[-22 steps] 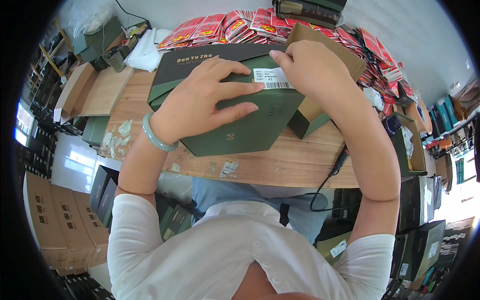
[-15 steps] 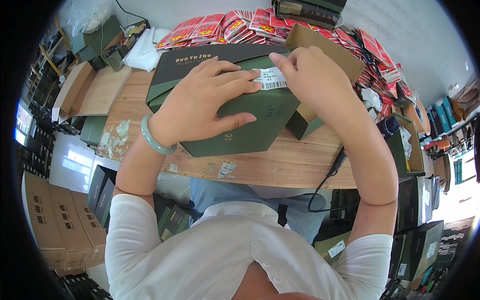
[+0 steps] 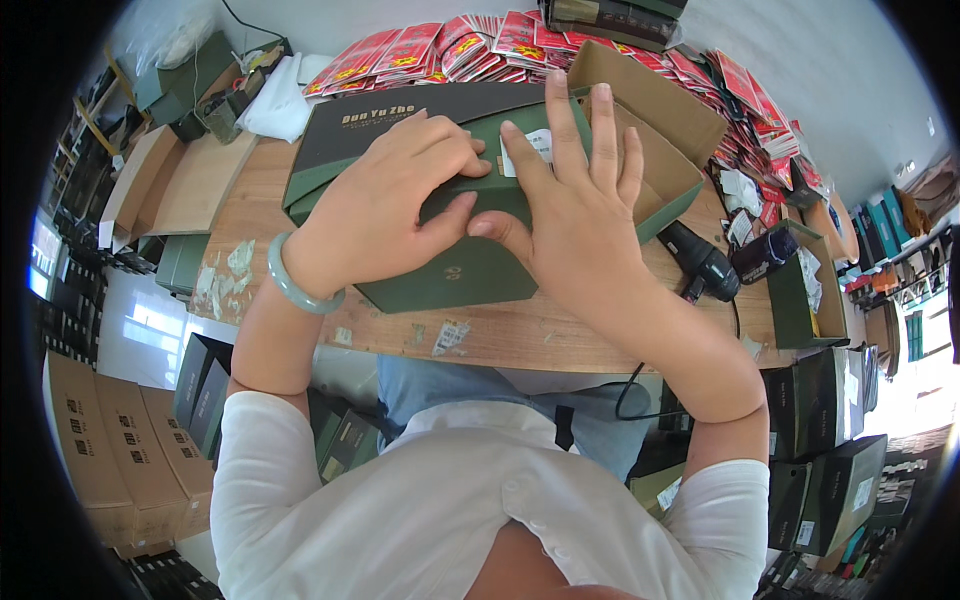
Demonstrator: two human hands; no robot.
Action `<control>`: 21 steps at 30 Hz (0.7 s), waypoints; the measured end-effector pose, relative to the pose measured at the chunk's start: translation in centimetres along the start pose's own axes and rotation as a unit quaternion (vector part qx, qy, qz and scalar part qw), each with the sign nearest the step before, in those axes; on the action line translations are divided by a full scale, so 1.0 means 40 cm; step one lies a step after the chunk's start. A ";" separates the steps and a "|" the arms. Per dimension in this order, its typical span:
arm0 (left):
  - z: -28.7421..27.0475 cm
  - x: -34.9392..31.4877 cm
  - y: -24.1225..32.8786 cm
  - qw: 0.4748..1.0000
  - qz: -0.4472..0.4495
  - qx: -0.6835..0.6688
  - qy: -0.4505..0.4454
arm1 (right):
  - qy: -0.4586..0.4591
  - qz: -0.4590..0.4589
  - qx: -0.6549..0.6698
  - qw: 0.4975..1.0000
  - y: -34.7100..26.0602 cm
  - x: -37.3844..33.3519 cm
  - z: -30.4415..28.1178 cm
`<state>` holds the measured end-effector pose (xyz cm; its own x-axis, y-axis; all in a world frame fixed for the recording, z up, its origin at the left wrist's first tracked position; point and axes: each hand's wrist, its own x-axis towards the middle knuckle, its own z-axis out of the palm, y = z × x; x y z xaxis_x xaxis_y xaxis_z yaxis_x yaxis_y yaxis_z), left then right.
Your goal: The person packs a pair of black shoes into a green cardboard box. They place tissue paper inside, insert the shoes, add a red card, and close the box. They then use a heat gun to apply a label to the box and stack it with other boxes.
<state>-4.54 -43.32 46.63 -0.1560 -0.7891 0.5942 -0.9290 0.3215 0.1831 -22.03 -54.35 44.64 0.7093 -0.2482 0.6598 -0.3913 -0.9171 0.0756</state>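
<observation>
A dark green and black shoebox stands on the wooden table in front of me. A white label lies on its green lid, partly covered by my fingers. My right hand is spread over the lid, its palm side down on the label and its fingers stretched away from me. My left hand, with a pale green bangle at the wrist, rests on the box's near left part. Its fingers are bent on the lid and its thumb lies over the front edge, so it grips the box. The two thumbs nearly meet.
An open box with a tan inside stands behind, to the right. A black hair dryer lies beside it, its cord hanging over the table edge. Red packets are heaped along the wall. Torn label scraps stick to the table.
My right hand has opened from a pinch at the label's right end and moved left, now flat over the label. My left fingers have curled. The hair dryer has come into sight.
</observation>
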 end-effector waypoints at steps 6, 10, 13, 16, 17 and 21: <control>0.000 0.004 0.002 1.000 0.004 -0.004 0.004 | 0.002 0.072 -0.031 0.997 0.067 -0.041 0.004; -0.003 0.007 0.001 1.000 -0.007 -0.022 -0.001 | -0.026 0.050 -0.047 0.997 0.071 -0.028 -0.006; -0.004 0.007 0.004 1.000 -0.008 -0.025 0.004 | -0.001 0.122 -0.067 0.990 0.103 0.003 -0.004; -0.004 0.014 0.003 0.999 -0.013 -0.042 0.010 | 0.058 0.037 -0.024 0.997 0.085 0.042 -0.013; -0.004 0.017 0.002 0.998 -0.018 -0.052 0.011 | 0.064 -0.008 0.004 0.998 0.066 0.049 -0.010; -0.010 0.008 0.001 0.998 -0.039 -0.050 0.003 | 0.005 -0.014 0.069 0.997 0.008 0.011 0.063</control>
<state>-4.49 -43.38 47.13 -0.0820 -0.8103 0.5803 -0.8997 0.3106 0.3067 -20.38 -55.52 43.07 0.7123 -0.2192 0.6668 -0.2861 -0.9582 -0.0093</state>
